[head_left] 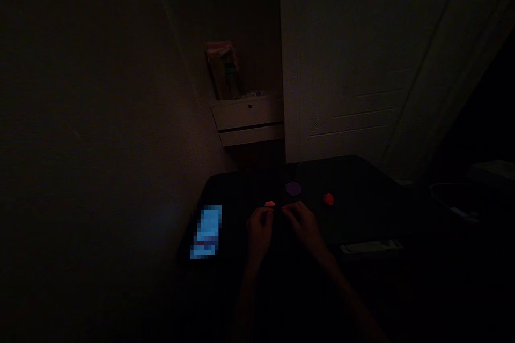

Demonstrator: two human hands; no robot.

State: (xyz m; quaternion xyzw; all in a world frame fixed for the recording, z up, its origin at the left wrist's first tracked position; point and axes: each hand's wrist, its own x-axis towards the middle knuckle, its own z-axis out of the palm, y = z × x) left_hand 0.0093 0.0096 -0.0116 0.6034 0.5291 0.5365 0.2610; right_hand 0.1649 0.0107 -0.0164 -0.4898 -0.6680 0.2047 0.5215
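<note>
In the dim light my left hand (259, 230) is closed in a pinch over a dark table (245, 187). Just past its fingertips lies a small pinkish-orange piece (269, 203), soft-looking; whether the fingers touch it I cannot tell. My right hand (306, 225) faces it from the other side, thumb and fingers pinched together too. What either pinch holds, if anything, is too small and dark to name. Beyond the right hand lies a flat purple disc (293, 188). Farther right sits a bright red lump (329, 199), apart from the hand.
A lit screen (207, 231), blurred into blocks, lies on the table's left side. Behind stands a drawer unit (249, 115) with a colourful bag or box (224, 69) on top. A pale panel (341, 53) rises behind the table. Walls close in on the left.
</note>
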